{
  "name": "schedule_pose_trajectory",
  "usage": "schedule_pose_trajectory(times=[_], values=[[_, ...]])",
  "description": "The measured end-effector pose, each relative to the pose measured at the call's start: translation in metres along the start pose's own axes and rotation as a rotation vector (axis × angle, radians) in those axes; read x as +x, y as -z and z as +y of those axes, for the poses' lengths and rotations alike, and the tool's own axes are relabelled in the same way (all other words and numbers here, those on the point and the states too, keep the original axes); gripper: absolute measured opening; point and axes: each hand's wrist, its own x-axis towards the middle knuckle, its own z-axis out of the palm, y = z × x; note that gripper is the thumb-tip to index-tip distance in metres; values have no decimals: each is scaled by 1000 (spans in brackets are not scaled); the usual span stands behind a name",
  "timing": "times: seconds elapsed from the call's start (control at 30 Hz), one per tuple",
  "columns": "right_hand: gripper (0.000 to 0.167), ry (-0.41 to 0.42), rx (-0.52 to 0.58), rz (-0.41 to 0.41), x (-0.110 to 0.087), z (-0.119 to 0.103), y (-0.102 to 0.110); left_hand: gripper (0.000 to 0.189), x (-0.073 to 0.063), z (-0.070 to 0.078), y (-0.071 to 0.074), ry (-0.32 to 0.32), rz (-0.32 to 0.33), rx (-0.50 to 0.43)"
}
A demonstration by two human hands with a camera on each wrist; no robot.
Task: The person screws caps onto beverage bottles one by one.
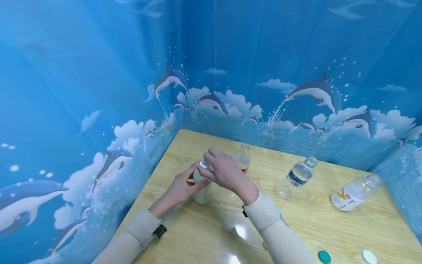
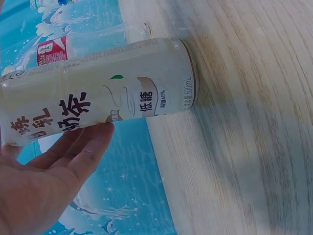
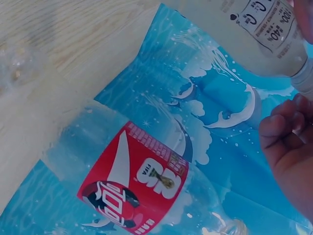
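A milk tea bottle (image 1: 202,196) with a cream label and brown lettering stands upright on the wooden table. My left hand (image 1: 179,189) holds it around the upper body, its fingers lying along the label in the left wrist view. At the top, my right hand (image 1: 227,172) pinches the white bottle cap (image 1: 204,164) between thumb and curled fingers. The bottle's neck (image 3: 304,78) shows just above those fingers in the right wrist view. Close behind the right hand is an uncapped clear cola bottle (image 3: 132,181) with a red label.
Farther right are two uncapped bottles: a clear one with a blue-green label (image 1: 298,174) and a white-labelled one (image 1: 354,194). Near the front edge lie a green cap (image 1: 324,256), a white cap (image 1: 368,256) and a yellowish cap (image 1: 265,246) partly behind my right sleeve. A dolphin-print curtain (image 1: 230,73) borders the table (image 1: 197,234).
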Motion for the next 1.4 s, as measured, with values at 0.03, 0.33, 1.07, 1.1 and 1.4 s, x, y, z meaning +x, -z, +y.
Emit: schedule_pose_trajectory(times=[0.03, 0.33, 1.07, 1.1, 1.4], values=[[23, 2, 1, 8, 0, 0, 0, 65, 0, 0, 0, 3, -3, -4], [32, -19, 26, 81, 3, 1, -5, 67, 0, 2, 2, -2, -16, -6], [42, -62, -53, 235, 0, 1, -19, 69, 2, 1, 3, 8, -53, -25], [41, -61, -36, 215, -1, 2, -18, 68, 2, 1, 3, 4, -59, -27], [20, -69, 158, 38, -5, 4, -2, 69, 3, 3, 7, -20, -101, -19]])
